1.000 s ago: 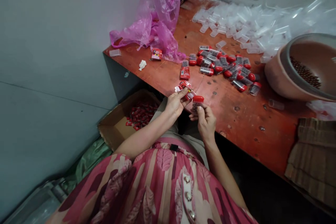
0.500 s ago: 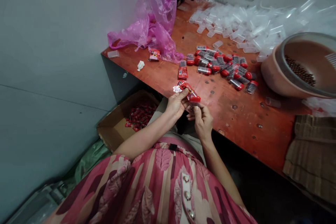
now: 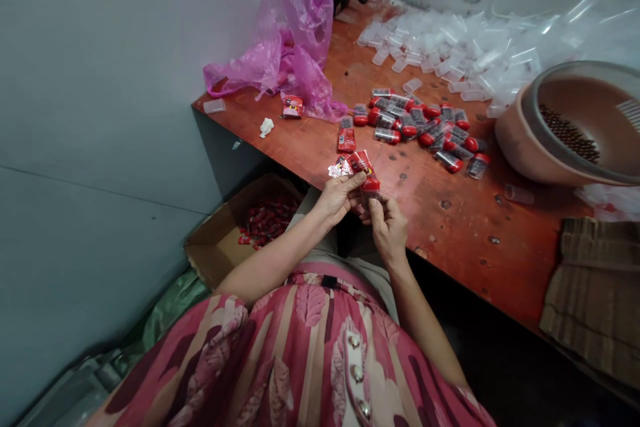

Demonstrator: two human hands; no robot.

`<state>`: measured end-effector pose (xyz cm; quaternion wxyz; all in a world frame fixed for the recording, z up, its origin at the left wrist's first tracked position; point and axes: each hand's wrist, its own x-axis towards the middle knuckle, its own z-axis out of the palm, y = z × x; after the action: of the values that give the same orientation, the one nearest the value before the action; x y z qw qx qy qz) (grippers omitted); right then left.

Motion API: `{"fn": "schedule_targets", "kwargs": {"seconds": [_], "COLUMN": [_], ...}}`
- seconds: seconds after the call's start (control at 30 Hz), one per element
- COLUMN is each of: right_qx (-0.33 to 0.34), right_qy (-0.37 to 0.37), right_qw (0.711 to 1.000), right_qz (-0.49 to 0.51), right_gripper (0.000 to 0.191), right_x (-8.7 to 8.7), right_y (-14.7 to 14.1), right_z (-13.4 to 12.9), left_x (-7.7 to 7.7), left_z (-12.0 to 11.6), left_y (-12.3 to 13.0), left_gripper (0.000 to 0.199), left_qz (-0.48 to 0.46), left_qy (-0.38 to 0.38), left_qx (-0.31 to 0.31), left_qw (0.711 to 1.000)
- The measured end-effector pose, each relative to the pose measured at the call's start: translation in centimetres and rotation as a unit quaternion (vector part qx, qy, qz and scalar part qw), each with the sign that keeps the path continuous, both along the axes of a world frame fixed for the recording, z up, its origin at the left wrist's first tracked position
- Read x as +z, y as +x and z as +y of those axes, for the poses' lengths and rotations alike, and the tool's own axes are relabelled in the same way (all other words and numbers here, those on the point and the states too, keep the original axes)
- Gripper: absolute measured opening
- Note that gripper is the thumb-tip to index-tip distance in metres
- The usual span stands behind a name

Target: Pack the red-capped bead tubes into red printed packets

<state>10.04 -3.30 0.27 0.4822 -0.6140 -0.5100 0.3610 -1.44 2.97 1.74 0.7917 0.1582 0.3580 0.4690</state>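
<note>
My left hand [image 3: 341, 197] pinches a glossy red printed packet [image 3: 369, 175] between thumb and fingers, just over the table's front edge. My right hand [image 3: 389, 225] is closed on the clear, dark-looking lower end [image 3: 371, 195] of the same piece; whether that end is a separate container I cannot make out. Behind my left fingers lie small red-and-silver wrappers [image 3: 339, 167]. Farther back is a red-and-clear packet [image 3: 346, 136]. To its right lies a pile of small clear containers with red caps [image 3: 409, 128], dark contents inside.
Clear plastic tubes [image 3: 450, 53] are heaped at the back right. Nested bowls [image 3: 523, 127] hold brown beads [image 3: 570, 133]. A pink plastic bag [image 3: 295, 40] stands back left beside a red packet [image 3: 292, 107]. A carton [image 3: 215, 247] of red packets sits below; folded cardboard [image 3: 595, 300] lies right.
The red packet has turned in my hands, and more of its printed face shows. My left thumb has moved slightly right across it. My right hand stays at the lower end.
</note>
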Motion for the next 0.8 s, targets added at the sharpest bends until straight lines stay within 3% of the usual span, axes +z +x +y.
{"fn": "schedule_targets", "kwargs": {"seconds": [0.23, 0.53, 0.8], "right_qx": [0.054, 0.052, 0.028], "right_qy": [-0.015, 0.006, 0.015], "right_qw": [0.997, 0.999, 0.999], "right_qz": [0.058, 0.015, -0.002], "right_gripper": [0.029, 0.031, 0.03], "right_x": [0.3, 0.1, 0.2], "right_y": [1.0, 1.2, 2.1], "right_z": [0.8, 0.9, 1.3], "left_x": [0.2, 0.7, 0.1], "left_z": [0.6, 1.1, 0.8], "left_y": [-0.1, -0.1, 0.0], "left_gripper": [0.021, 0.025, 0.024], "left_qz": [-0.016, 0.002, 0.022], "left_qy": [0.05, 0.074, 0.088], "left_qx": [-0.001, -0.003, 0.004], "left_qw": [0.999, 0.997, 0.996]}}
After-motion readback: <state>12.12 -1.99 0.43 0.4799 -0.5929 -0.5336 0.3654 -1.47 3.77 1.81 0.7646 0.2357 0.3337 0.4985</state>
